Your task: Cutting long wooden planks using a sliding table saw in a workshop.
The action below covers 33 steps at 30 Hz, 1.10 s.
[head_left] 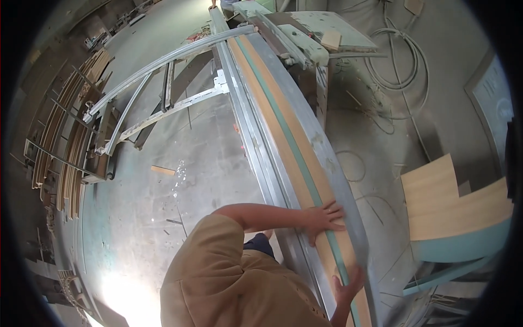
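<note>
Long, narrow wood-coloured boards (267, 106) lie along a grey metal bed, with a green strip (297, 155) running between them. My left hand (325, 218) rests flat across the boards, fingers spread toward the right edge. Closer to me, my right hand (348, 286) is on the same boards, its thumb apart from the other fingers and near the green strip. Part of the right palm is hidden. The metal bed (348, 201) shows as a flat surface right of the boards, and a grooved metal rail (253, 141) runs along their left.
A metal frame (163, 62) juts left from the rail. Timber strips (71, 147) fill a rack at far left. Wood-faced and green panels (455, 204) stand at right. Coiled hose (400, 60) hangs beyond. A small wood offcut (163, 170) lies on the floor. Someone's hand (213, 4) shows at the far end.
</note>
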Available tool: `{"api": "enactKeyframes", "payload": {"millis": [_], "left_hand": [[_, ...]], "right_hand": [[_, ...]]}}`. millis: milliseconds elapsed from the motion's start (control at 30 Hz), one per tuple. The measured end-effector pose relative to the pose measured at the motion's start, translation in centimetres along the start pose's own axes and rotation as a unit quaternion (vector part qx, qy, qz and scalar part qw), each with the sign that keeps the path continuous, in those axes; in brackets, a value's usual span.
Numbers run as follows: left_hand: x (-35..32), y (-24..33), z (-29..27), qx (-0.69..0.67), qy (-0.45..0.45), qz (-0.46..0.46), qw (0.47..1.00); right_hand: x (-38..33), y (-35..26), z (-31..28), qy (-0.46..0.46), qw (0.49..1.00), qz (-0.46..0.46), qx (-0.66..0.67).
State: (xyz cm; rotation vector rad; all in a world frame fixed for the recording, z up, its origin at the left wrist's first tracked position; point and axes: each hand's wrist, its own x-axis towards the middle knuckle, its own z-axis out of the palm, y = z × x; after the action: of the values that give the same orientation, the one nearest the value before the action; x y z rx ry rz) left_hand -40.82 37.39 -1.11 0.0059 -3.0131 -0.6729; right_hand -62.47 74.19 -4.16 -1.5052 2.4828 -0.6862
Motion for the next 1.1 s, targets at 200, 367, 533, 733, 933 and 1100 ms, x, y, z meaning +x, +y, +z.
{"api": "enactKeyframes", "payload": {"millis": [200, 367, 533, 733, 933, 1100], "left_hand": [[-0.2, -6.3, -3.5, 0.063, -0.093, 0.076, 0.991], [0.2, -7.0, -3.4, 0.064, -0.096, 0.101, 0.988], [-0.7, -7.4, -3.0, 0.043, -0.028, 0.123, 0.991], [-0.7, -5.9, -3.6, 0.056, -0.056, 0.134, 0.988], [-1.1, 1.4, -4.0, 0.041, -0.026, 0.169, 0.984], [-0.1, 10.7, -6.8, 0.026, -0.03, 0.189, 0.981]], "right_hand": [[5.6, -6.2, 0.2, -0.168, 0.981, -0.025, -0.094], [6.6, -9.7, 1.3, -0.176, 0.975, 0.023, -0.137], [6.8, -9.8, 1.7, -0.17, 0.977, -0.004, -0.129], [5.6, -10.1, 0.6, -0.155, 0.98, -0.017, -0.127], [-0.8, -10.9, -5.8, -0.123, 0.98, -0.044, -0.148], [-8.7, -10.3, -14.0, -0.048, 0.982, -0.048, -0.177]]}}
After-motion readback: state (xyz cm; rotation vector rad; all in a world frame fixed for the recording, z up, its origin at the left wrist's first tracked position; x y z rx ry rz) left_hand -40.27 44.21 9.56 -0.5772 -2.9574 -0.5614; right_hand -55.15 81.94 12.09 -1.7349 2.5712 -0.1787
